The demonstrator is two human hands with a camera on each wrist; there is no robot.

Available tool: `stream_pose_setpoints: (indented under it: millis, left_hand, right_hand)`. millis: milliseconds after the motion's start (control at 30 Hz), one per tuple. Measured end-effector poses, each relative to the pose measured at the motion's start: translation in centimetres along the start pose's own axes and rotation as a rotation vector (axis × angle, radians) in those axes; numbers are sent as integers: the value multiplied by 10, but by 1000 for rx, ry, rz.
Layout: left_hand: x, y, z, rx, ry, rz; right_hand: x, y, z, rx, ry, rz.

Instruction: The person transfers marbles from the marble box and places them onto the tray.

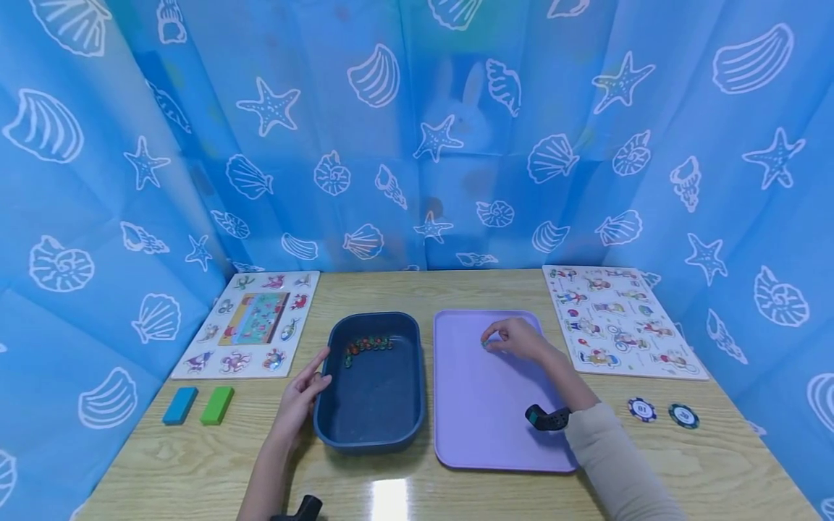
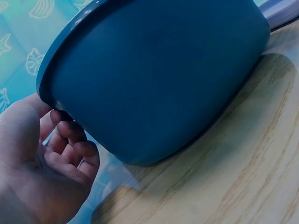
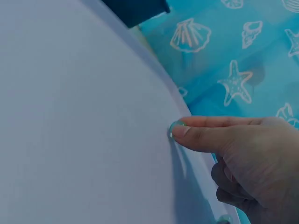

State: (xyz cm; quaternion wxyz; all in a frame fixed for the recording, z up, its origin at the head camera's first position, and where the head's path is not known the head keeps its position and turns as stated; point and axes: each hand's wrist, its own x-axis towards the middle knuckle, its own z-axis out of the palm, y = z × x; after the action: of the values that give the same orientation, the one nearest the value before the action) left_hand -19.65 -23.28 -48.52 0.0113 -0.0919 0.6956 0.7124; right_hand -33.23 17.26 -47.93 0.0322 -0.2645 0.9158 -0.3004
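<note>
My left hand [image 1: 301, 399] grips the left rim of a dark blue rectangular bin [image 1: 374, 401], its thumb over the edge and its fingers curled against the outer wall, as the left wrist view shows. Inside the bin, several red and green glass marbles [image 1: 370, 344] lie in rows near the far end. Over the far part of a lilac tray [image 1: 489, 427], my right hand [image 1: 517, 339] pinches a small greenish glass marble [image 3: 175, 128] between thumb and forefinger. Another shiny round piece [image 3: 224, 218] shows partly at the bottom of the right wrist view.
Picture puzzle boards stand at the back left [image 1: 210, 318] and back right [image 1: 563, 293]. A blue block [image 1: 179, 405] and a green block [image 1: 217, 405] lie left of the bin. Two poker chips [image 1: 642, 409] lie right of the tray. A shell-patterned curtain [image 1: 404, 130] encloses the table.
</note>
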Motion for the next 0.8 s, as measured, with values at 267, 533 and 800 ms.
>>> stream_pose_setpoints:
  millis: [267, 533, 800]
  left_hand:
    - [-1, 1, 1, 22, 17, -27]
    - [0, 2, 0, 5, -3, -29]
    - [-1, 2, 0, 27, 16, -48]
  right_hand:
    - [5, -20, -5, -12, 8, -69]
    - [44, -95, 9, -7, -42, -245]
    - [87, -164, 39, -19, -157, -348]
